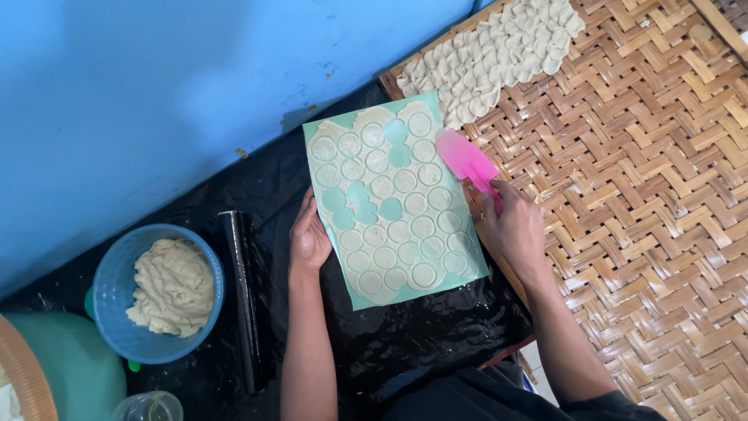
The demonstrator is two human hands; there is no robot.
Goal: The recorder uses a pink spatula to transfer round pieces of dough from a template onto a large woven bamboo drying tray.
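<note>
A pale green cutting mat lies on black plastic, covered by a thin sheet of dough scored into several round discs; a few discs are gone, leaving bare green gaps. My left hand rests flat against the mat's left edge. At the mat's right edge, my right hand grips a pink spatula, whose blade points up toward the mat's upper right corner.
A woven bamboo tray fills the right side, with several overlapping dough discs laid at its top. On the left stand a blue basket of raw dough, a black rolling pin, a green bowl and a clear cup. A blue wall lies behind.
</note>
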